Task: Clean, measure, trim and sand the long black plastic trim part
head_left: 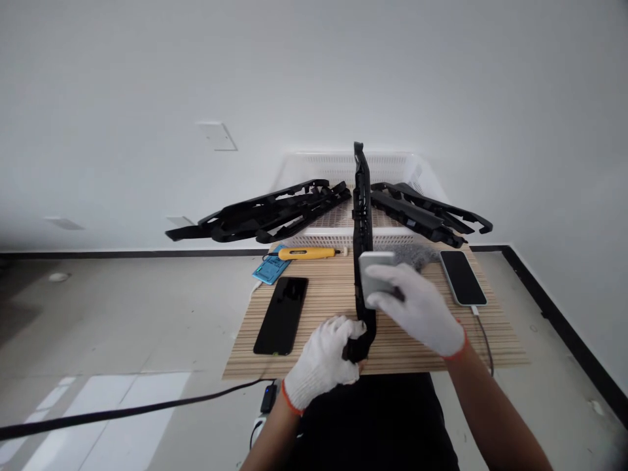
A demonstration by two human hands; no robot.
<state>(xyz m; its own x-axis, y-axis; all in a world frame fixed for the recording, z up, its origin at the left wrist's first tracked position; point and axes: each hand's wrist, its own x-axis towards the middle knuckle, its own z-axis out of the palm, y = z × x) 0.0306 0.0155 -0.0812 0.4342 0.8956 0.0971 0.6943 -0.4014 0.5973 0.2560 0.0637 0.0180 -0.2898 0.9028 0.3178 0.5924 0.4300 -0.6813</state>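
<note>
My left hand (321, 361), in a white glove, is closed round the near end of a long black plastic part (362, 216). The part stands on edge and reaches away from me over the slatted wooden table (338, 294). My gloved right hand (422, 309) presses a small grey block (373, 269) against the right side of that part, fingers wrapped on the block.
A white mesh basket (338, 171) at the back holds more black plastic parts: a pile on the left (265, 212), a pile on the right (426, 210). On the table lie a yellow screwdriver (307, 253), a blue card (271, 268), a black phone (282, 315) and a cabled phone (462, 277).
</note>
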